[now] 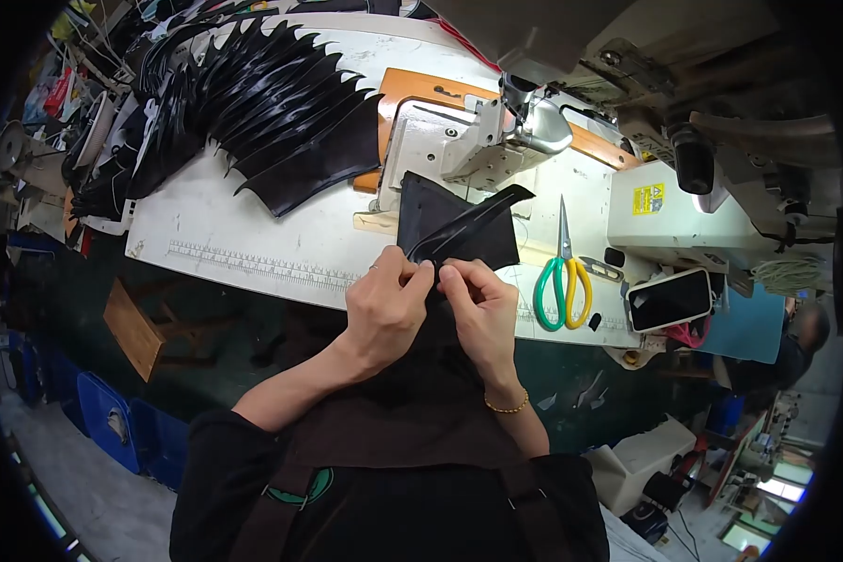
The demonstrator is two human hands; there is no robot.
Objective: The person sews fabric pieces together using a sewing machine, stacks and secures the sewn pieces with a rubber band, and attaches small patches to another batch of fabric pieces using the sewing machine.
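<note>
A black leather-like piece [468, 225] lies at the front edge of the white table, partly folded over itself. My left hand [390, 302] pinches its near edge between thumb and fingers. Close beside it, my right hand [478, 309] grips the same edge, the two thumbs almost touching. The fingertips hide the exact spot they hold. Just beyond the piece stands the sewing machine [496, 140]. Scissors with one green and one yellow handle [564, 281] lie to the right of my right hand, blades pointing away.
A fanned stack of similar black pieces [281, 112] covers the table's far left. A printed ruler [262, 264] runs along the front edge of the white table [197, 206]. At right lie a phone [670, 300] and a blue sheet [749, 323]. A wooden stool [136, 328] stands below left.
</note>
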